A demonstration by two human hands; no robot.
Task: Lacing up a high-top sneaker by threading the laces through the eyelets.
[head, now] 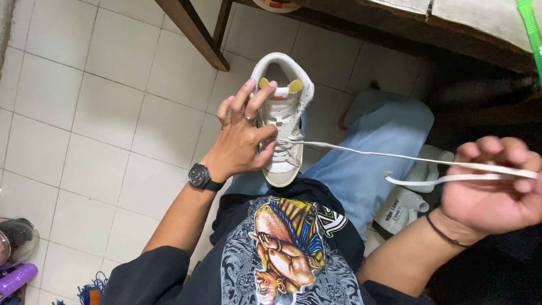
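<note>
A white high-top sneaker (284, 96) rests on my left knee, toe toward me, its opening facing away. My left hand (243, 133), with a ring and a black wristwatch, lies on the sneaker's left side, thumb pressing the laces, the other fingers spread. A flat white shoelace (389, 155) runs taut from the sneaker's eyelets to the right. My right hand (497, 181), with a thin black band on the wrist, is closed on both strands of that lace at the right edge.
Pale floor tiles (96, 113) lie to the left. A dark wooden furniture leg (195, 34) and frame cross the top. A second white shoe (409, 195) lies by my right leg. A purple object (17, 279) and a clear container (17, 240) sit at the lower left.
</note>
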